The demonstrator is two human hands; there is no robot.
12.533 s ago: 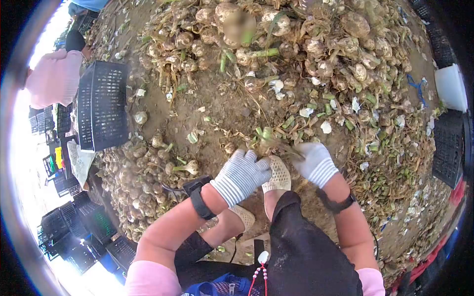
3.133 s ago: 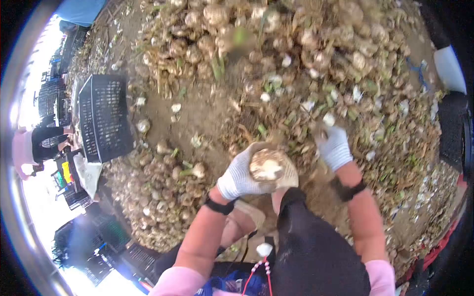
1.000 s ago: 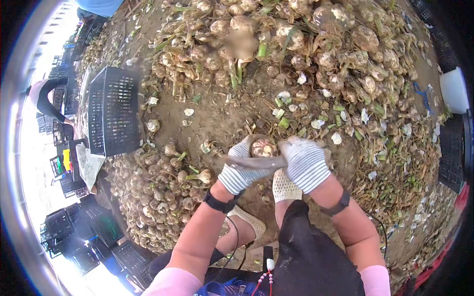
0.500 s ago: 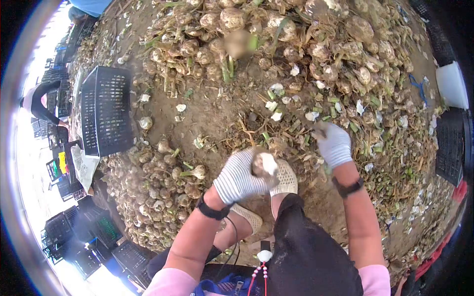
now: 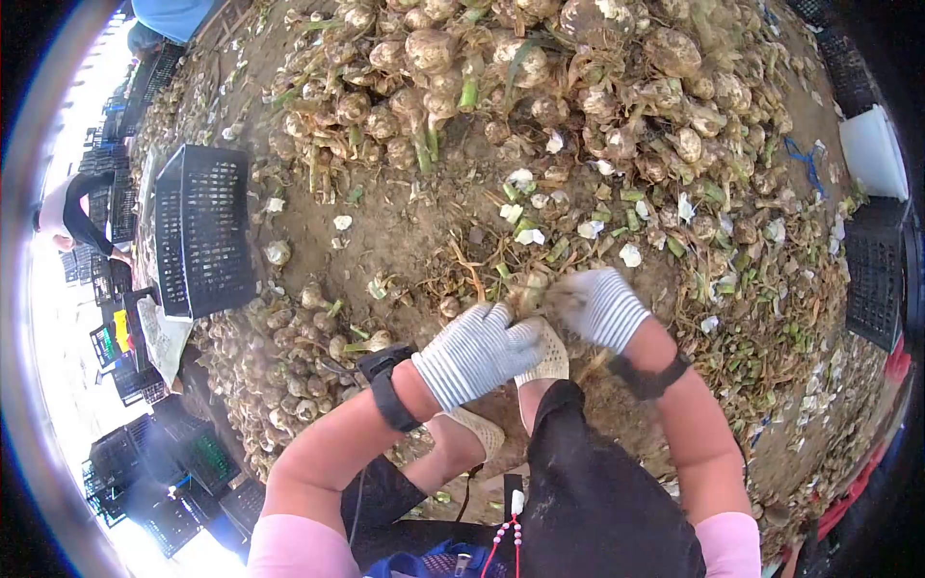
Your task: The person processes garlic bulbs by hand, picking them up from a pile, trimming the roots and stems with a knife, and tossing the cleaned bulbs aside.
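Note:
My left hand [image 5: 482,352], in a striped white glove, is closed on a garlic bulb [image 5: 526,291] above my light perforated shoe [image 5: 545,354]. My right hand [image 5: 607,310], gloved the same way, meets the bulb from the other side with its fingers curled in. Its fingertips are smeared by motion, and I cannot tell what they pinch. Beyond both hands rises a heap of dirty garlic [image 5: 434,58] with stalks on. A pile of trimmed bulbs [image 5: 289,376] lies to the left of my left hand.
A black plastic crate [image 5: 204,231] stands at the left, and another crate [image 5: 875,275] sits at the far right below a white bucket [image 5: 872,149]. Cut stalks and peel [image 5: 742,279] litter the soil. Another person's arm [image 5: 92,231] shows at the left edge.
My right hand has moved left and down to the bulb at my left hand. The bulb's white side has turned from view. A blurred bulb in the air over the heap is gone.

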